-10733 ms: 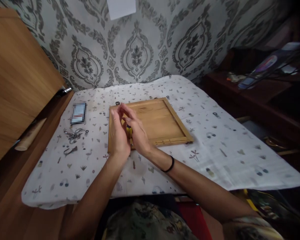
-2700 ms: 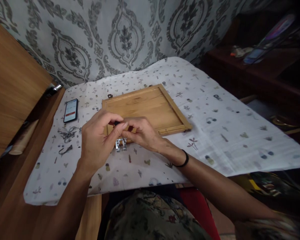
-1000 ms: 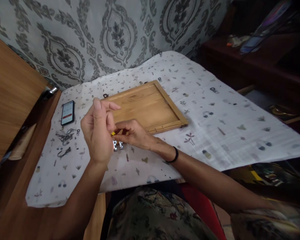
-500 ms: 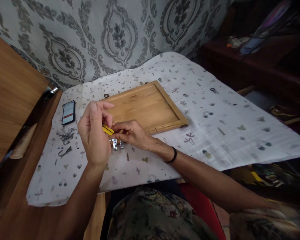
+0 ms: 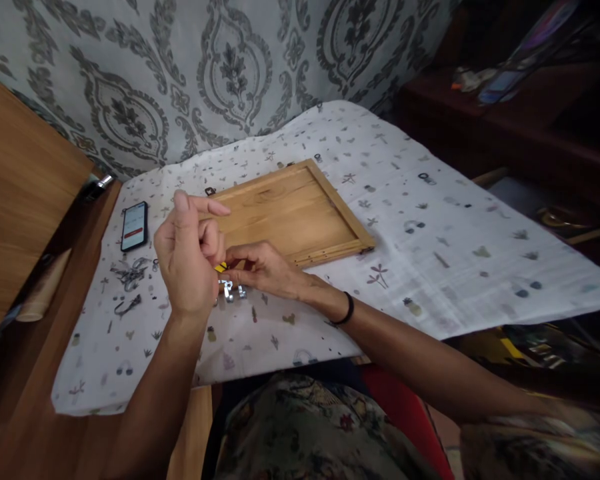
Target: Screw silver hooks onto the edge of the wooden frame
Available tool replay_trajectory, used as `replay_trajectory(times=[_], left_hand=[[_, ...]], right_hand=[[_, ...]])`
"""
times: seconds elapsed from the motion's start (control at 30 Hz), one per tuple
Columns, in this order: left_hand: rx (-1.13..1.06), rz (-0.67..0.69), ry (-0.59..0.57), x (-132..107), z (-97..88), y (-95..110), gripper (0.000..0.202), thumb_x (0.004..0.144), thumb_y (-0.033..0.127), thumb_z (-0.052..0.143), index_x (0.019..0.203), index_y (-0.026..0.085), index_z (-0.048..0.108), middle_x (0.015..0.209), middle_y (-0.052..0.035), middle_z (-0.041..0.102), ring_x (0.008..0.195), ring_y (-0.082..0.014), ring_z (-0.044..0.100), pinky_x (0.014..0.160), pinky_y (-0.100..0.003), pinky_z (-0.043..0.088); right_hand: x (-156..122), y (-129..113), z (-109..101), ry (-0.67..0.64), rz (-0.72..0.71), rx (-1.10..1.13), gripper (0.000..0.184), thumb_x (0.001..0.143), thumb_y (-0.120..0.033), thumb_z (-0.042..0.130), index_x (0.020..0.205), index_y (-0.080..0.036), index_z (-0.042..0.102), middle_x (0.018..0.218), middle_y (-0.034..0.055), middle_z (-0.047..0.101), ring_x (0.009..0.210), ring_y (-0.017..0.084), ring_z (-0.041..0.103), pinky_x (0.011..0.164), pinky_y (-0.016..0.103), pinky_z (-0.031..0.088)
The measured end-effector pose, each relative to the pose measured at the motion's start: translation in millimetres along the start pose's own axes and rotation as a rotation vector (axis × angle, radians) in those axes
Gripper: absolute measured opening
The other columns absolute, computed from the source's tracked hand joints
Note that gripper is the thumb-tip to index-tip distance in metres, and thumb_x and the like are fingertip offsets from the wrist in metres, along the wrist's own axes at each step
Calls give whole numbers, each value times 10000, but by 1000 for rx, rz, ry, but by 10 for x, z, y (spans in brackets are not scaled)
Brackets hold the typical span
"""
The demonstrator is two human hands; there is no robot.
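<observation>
My left hand (image 5: pixel 187 257) is raised over the near left corner of a shallow wooden tray (image 5: pixel 285 213). Its fingers are curled round the handle of a small yellow tool (image 5: pixel 221 267), and the forefinger points out. My right hand (image 5: pixel 263 270) lies low beside it, its fingers pinched on the tool's lower part. Just below both hands a small shiny metal bracket (image 5: pixel 231 290) sits at the tray's edge on the printed white cloth (image 5: pixel 430 260). What the tool's tip touches is hidden by my fingers.
A phone (image 5: pixel 134 225) with a lit screen lies at the cloth's left, with loose metal hardware (image 5: pixel 130 273) below it. A wooden panel (image 5: pixel 20 193) stands at the left. A dark shelf (image 5: pixel 500 133) with clutter is at the right. Patterned wallpaper is behind.
Since a second ago my left hand has dropped slightly and closed in on the yellow tool. The right hand has hardly moved. The view has shifted a little.
</observation>
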State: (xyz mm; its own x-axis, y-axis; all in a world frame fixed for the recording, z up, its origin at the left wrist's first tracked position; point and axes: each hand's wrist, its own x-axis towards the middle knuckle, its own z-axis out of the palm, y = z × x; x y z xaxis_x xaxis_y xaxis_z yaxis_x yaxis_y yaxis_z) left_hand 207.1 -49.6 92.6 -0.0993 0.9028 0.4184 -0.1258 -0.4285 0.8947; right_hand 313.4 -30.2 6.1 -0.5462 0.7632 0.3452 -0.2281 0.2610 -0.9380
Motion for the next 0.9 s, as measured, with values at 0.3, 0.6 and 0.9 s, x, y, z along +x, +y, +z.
replay_trajectory(times=[0.3, 0.6, 0.9], left_hand=[[37, -85, -161, 63, -32, 27, 571, 815, 777, 651, 704, 222, 725, 453, 91, 149, 362, -57, 89, 363, -272, 58], [46, -73, -133, 99, -72, 22, 563, 814, 777, 658, 704, 228, 714, 460, 93, 159, 371, -66, 95, 377, -288, 69], [86, 7, -115, 42, -95, 20, 525, 862, 714, 667, 710, 213, 701, 449, 82, 240, 384, -79, 171, 408, -290, 133]], right_hand=[[-11, -56, -14, -27, 24, 22, 332, 877, -452, 744, 882, -126, 683, 705, -23, 611, 627, 94, 511, 565, 209, 417], [-20, -106, -133, -54, 33, 29, 220, 902, -291, 710, 1048, -127, 716, 937, 56, 746, 770, 125, 660, 672, 233, 524], [8, -36, -135, -103, 36, 44, 193, 897, -247, 703, 1031, -114, 746, 833, 23, 731, 694, 105, 621, 633, 211, 495]])
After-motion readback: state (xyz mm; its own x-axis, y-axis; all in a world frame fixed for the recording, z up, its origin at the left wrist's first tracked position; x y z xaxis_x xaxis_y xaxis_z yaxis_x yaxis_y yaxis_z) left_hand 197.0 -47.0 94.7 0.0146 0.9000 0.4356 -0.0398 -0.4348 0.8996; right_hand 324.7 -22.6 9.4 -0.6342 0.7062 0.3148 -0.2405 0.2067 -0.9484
